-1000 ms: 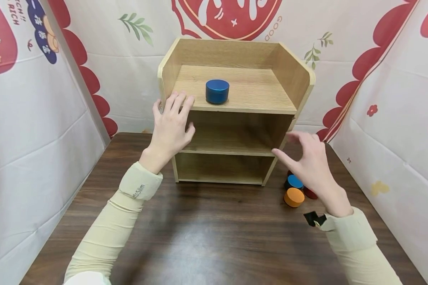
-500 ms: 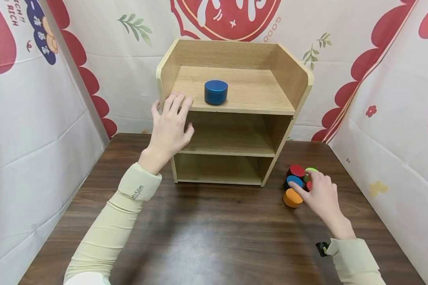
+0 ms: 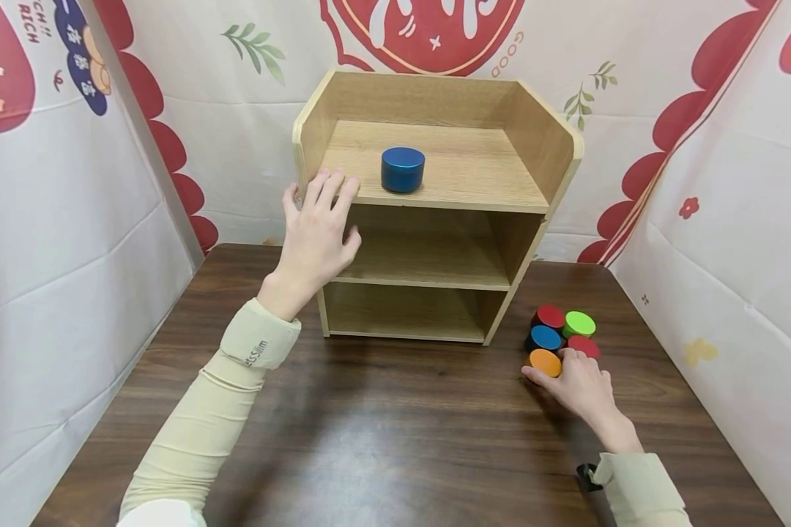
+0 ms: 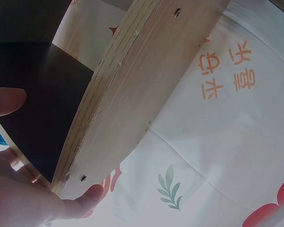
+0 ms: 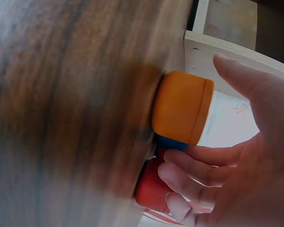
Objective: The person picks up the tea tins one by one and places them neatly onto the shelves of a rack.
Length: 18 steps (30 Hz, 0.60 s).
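My left hand (image 3: 316,238) grips the left front corner of a wooden shelf unit (image 3: 428,282). Its fingers bend over the top board, and the thumb lies below the board. The little finger (image 4: 92,194) is outside the side panel (image 4: 118,99). On the top board stands a round blue tin (image 3: 402,170). My right hand (image 3: 583,386) is around an orange tin (image 3: 544,363) on the table. Its thumb (image 5: 229,71) stands apart from that tin, while the fingertips lie between it and a red tin (image 5: 154,187).
Behind the orange tin are a blue-lidded tin (image 3: 543,338), a red-lidded tin (image 3: 548,317) and a green-lidded tin (image 3: 578,323), close together on the dark wooden table (image 3: 382,424). Printed white cloth (image 3: 217,146) hangs at the back and on both sides.
My right hand has moved from beside the shelf unit's right edge down toward me to the orange tin, uncovering the red and green lids. My left hand has stayed in place.
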{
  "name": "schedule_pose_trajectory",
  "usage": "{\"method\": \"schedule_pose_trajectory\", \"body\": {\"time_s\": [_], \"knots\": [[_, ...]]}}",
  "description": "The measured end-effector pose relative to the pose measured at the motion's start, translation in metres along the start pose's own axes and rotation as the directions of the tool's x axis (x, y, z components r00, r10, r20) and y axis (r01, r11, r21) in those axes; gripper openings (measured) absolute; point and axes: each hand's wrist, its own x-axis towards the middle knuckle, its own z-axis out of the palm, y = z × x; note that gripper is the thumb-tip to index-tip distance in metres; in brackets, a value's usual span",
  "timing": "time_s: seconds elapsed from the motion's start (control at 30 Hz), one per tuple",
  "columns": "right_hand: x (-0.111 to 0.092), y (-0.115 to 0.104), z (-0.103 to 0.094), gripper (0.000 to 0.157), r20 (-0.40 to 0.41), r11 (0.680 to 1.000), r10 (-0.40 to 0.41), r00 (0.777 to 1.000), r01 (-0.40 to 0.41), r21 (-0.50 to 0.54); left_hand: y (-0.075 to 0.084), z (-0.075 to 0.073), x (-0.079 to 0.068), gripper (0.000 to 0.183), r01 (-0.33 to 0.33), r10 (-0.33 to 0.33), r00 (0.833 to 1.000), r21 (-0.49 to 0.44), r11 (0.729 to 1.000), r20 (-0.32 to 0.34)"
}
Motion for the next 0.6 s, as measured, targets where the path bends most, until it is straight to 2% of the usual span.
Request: {"method": "schedule_pose_trajectory", "body": {"time_s": [0.27, 0.6], "knots": [[0.0038, 0.0027, 0.0063, 0.084, 0.028, 1.0, -0.024, 0.999, 0.024, 0.013, -0.0004, 0.0001, -0.0001, 0.06, 0.002, -0.002, 1.0, -0.006, 1.0, 0.0], [0.0044, 0.0028, 0.0088, 0.068, -0.004, 0.998, -0.029, 1.0, 0.029, 0.062, -0.0003, -0.0001, 0.0001, 0.061, 0.007, -0.007, 1.0, -0.011, 1.0, 0.003]]}}
